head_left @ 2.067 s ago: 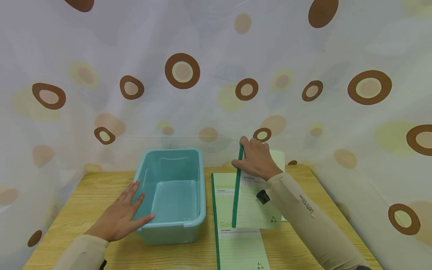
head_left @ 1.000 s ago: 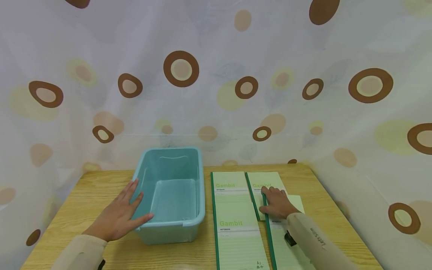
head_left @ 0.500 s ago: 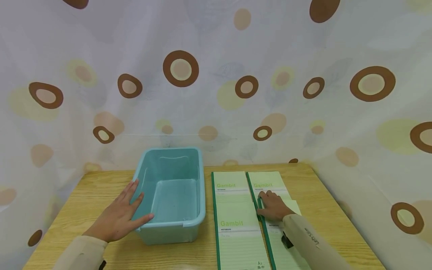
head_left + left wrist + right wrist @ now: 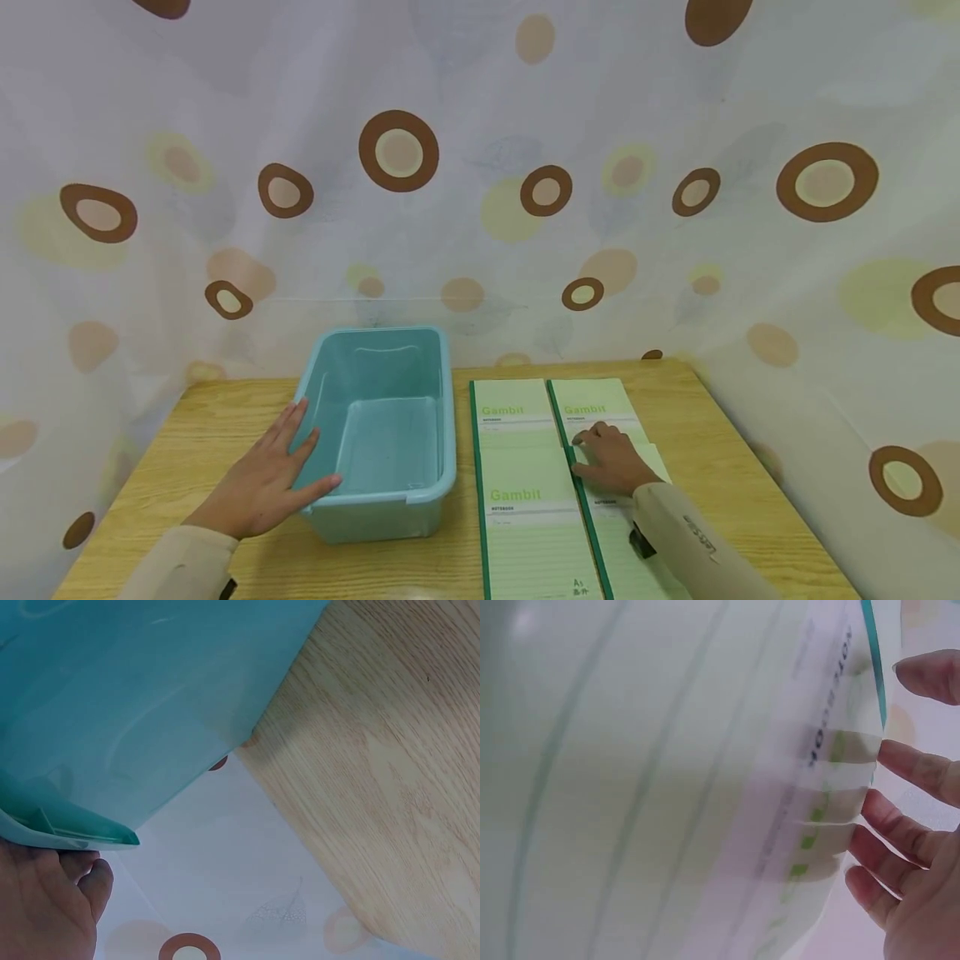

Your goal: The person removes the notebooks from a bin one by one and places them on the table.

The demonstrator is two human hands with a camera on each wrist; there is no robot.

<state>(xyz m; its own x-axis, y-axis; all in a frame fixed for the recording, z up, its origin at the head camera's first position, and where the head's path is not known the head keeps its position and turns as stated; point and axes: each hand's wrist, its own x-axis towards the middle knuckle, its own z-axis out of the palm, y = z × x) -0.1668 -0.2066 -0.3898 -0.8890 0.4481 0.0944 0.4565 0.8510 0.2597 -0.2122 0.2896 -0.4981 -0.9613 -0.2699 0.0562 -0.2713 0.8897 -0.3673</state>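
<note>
My left hand [image 4: 258,483] rests with spread fingers on the left rim of a light blue plastic bin [image 4: 448,417]; nothing is visible inside the bin. In the left wrist view, the fingers [image 4: 96,885] lie against the rim. My right hand [image 4: 611,462] rests on the upper part of a pale green notebook [image 4: 626,542] at the front right. In the right wrist view its fingertips touch the notebook's edge, with the thumb [image 4: 930,676] apart from the green spine. The hand and sleeve hide part of the cover.
Beside it lies another notebook [image 4: 532,542], its top edge meeting a back-left notebook [image 4: 510,398]. A back-right notebook [image 4: 592,397] lies behind my right hand. All have green spines. The wooden table [image 4: 720,467] ends against a patterned curtain [image 4: 465,225].
My right hand has lowered the held notebook from upright to flat at the front right, shifted it slightly left, and loosened its pinch on the spine. My left hand has stayed on the bin.
</note>
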